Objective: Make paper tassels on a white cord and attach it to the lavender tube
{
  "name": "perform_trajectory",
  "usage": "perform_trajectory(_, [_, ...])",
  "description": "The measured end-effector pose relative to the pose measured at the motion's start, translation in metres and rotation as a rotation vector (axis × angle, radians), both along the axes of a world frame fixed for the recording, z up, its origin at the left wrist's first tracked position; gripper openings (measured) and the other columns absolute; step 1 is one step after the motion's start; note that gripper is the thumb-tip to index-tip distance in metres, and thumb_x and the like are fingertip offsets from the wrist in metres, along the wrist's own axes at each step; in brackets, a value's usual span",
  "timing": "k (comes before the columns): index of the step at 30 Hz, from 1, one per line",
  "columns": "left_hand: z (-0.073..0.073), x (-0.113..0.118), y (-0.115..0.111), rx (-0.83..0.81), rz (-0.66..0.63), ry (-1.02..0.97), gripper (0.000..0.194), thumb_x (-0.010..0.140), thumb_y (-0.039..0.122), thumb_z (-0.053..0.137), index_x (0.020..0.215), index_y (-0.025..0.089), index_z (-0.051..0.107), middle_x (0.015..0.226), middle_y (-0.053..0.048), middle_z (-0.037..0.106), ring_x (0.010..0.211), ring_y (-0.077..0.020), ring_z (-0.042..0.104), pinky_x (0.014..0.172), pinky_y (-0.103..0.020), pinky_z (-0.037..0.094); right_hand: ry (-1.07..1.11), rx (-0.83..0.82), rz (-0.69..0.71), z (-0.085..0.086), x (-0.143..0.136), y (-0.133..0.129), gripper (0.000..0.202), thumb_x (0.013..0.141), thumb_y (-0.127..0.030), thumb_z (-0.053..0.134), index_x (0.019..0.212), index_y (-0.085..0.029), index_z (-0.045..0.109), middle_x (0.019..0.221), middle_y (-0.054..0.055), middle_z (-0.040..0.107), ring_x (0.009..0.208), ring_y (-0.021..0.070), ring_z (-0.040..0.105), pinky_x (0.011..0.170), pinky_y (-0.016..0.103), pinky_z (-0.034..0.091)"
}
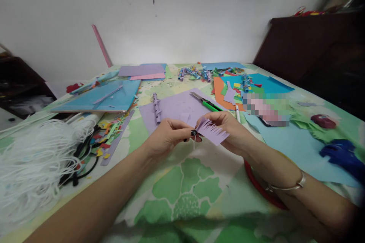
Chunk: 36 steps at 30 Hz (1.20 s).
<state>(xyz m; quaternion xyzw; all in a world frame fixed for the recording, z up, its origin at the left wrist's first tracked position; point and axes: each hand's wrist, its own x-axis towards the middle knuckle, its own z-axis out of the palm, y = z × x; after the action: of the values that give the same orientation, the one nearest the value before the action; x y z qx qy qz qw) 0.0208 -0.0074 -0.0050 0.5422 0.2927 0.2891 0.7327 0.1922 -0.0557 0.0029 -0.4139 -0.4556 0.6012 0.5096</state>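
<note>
A purple paper strip [212, 133] with a fringed upper edge is between my hands above the front half of the table. My left hand [173, 134] pinches its left end, where a short white string [194, 143] hangs down. My right hand [228, 127] grips the strip from behind, with its fingers partly hidden by the paper. Just beyond my hands lie a purple paper sheet [176, 102], a rolled purple paper tube [156, 108] and a green-handled cutter or pair of scissors [209, 104].
White string [42, 159] is heaped at the left, beside coloured scraps [111, 133] and a blue folder [97, 97]. Finished-looking paper rolls [195, 73] lie at the back. Light blue paper [293, 148] and a dark blue object [342, 157] are on the right.
</note>
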Motion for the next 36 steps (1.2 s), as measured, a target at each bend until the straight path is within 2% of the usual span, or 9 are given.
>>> perform_trajectory(6, [-0.005,-0.001,0.001,0.042,-0.007,-0.009,0.005,0.061,0.022,0.077,0.061,0.017,0.076,0.063,-0.006,0.072,0.064,-0.0151,0.062,0.068,-0.028,0.047,-0.026,-0.026,0.022,0.0,0.002,0.0,0.012,0.055,-0.019,0.082,0.064,-0.016,0.074,0.059,0.004,0.071,0.055,0.0157,0.065,0.057,0.028,0.051])
perform_trajectory(11, [-0.007,-0.001,0.0,0.13,0.024,0.001,0.005,0.064,0.022,0.078,0.068,0.018,0.078,0.068,-0.005,0.074,0.066,-0.0148,0.063,0.072,-0.027,0.048,-0.053,-0.054,-0.013,0.0,0.003,0.0,0.011,0.051,-0.013,0.081,0.059,-0.016,0.074,0.057,0.001,0.068,0.053,0.0112,0.059,0.054,0.025,0.046])
perform_trajectory(14, [-0.004,-0.001,-0.002,0.183,0.071,0.046,0.007,0.063,0.022,0.078,0.068,0.017,0.078,0.069,-0.006,0.074,0.065,-0.0155,0.063,0.069,-0.028,0.048,-0.019,-0.026,-0.042,0.0,0.002,0.0,0.013,0.049,-0.01,0.082,0.055,-0.017,0.072,0.057,-0.002,0.065,0.053,0.0087,0.056,0.054,0.024,0.043])
perform_trajectory(20, [0.001,0.0,-0.007,0.512,0.183,0.106,0.005,0.068,0.02,0.072,0.066,0.017,0.076,0.071,-0.006,0.072,0.068,-0.0173,0.062,0.066,-0.028,0.047,0.065,-0.039,-0.058,-0.002,-0.001,0.0,0.015,0.051,-0.01,0.082,0.052,-0.017,0.069,0.056,-0.003,0.063,0.057,0.0089,0.057,0.061,0.025,0.044])
perform_trajectory(26, [-0.004,0.002,-0.01,0.79,0.304,0.098,0.006,0.071,0.015,0.07,0.068,0.017,0.074,0.072,-0.003,0.072,0.071,-0.0169,0.064,0.071,-0.028,0.049,0.141,-0.078,-0.08,-0.007,-0.001,0.001,0.018,0.055,-0.01,0.081,0.061,-0.019,0.067,0.061,-0.004,0.063,0.059,0.009,0.055,0.062,0.026,0.043])
perform_trajectory(30, [-0.007,0.004,-0.01,0.932,0.35,0.122,0.011,0.074,0.013,0.067,0.077,0.018,0.076,0.077,-0.003,0.074,0.07,-0.0159,0.064,0.069,-0.027,0.049,0.153,-0.063,-0.104,-0.007,-0.002,0.001,0.02,0.054,-0.013,0.083,0.062,-0.018,0.066,0.061,-0.004,0.062,0.059,0.0084,0.055,0.062,0.025,0.042])
perform_trajectory(33, [-0.008,0.004,-0.009,0.924,0.317,0.065,0.018,0.072,0.009,0.065,0.083,0.018,0.077,0.078,-0.003,0.073,0.072,-0.0161,0.063,0.071,-0.028,0.049,0.143,-0.047,-0.139,-0.006,-0.002,0.001,0.021,0.054,-0.016,0.085,0.064,-0.018,0.066,0.062,-0.004,0.062,0.06,0.0086,0.055,0.061,0.025,0.042])
perform_trajectory(36, [-0.009,0.004,-0.009,0.765,0.243,0.002,0.016,0.074,0.014,0.068,0.086,0.019,0.077,0.08,-0.003,0.073,0.075,-0.0166,0.063,0.072,-0.028,0.049,0.117,-0.019,-0.154,-0.005,-0.003,0.001,0.021,0.055,-0.018,0.085,0.065,-0.018,0.067,0.063,-0.004,0.062,0.061,0.0092,0.056,0.062,0.025,0.043])
